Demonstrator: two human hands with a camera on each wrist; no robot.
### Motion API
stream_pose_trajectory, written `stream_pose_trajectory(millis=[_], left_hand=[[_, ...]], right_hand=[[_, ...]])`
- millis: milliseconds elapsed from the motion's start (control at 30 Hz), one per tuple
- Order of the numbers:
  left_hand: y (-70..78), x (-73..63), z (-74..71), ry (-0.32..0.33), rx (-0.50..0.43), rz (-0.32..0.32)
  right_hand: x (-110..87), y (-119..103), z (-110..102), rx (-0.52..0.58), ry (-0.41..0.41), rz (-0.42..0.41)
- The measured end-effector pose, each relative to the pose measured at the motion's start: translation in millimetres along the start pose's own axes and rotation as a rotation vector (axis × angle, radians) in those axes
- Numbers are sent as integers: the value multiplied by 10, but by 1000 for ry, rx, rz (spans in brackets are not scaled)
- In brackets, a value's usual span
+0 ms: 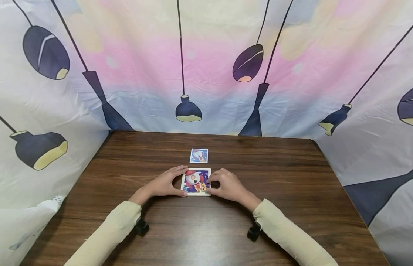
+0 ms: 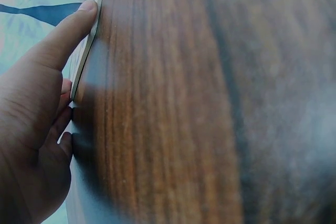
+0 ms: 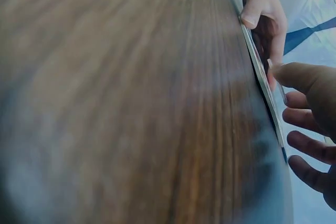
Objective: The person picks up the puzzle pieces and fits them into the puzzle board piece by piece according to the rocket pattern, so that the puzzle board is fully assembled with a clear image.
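A square jigsaw puzzle board (image 1: 197, 181) with a cream border and a colourful cartoon picture lies on the table. My left hand (image 1: 164, 183) holds its left side, with the thumb at the near corner and the fingers at the far one. In the left wrist view that thumb (image 2: 84, 11) rests along the board's edge. Over the board's right side, my right hand (image 1: 227, 184) pinches a thin puzzle piece (image 3: 284, 94) between thumb and fingers. The piece is tilted up from the board in the right wrist view, its picture side mostly hidden.
A smaller card (image 1: 199, 155) with a matching picture lies just beyond the board. The dark wooden table (image 1: 276, 159) reaches back to a hanging cloth (image 1: 213, 111) printed with lamps, which also closes off both sides.
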State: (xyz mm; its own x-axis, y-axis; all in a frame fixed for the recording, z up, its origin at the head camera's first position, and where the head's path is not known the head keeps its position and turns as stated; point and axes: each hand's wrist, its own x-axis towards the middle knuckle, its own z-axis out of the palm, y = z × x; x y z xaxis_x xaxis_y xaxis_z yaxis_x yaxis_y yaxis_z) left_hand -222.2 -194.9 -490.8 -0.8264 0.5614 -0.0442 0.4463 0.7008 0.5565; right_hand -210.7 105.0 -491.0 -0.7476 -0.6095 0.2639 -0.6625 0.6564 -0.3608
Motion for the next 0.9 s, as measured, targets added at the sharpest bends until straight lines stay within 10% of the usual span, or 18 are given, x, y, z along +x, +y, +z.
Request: stream_pose_trajectory(millis=[900], left_hand=[[6, 7, 13, 0, -6, -1]], right_hand=[[60, -34, 46, -58, -75, -2]])
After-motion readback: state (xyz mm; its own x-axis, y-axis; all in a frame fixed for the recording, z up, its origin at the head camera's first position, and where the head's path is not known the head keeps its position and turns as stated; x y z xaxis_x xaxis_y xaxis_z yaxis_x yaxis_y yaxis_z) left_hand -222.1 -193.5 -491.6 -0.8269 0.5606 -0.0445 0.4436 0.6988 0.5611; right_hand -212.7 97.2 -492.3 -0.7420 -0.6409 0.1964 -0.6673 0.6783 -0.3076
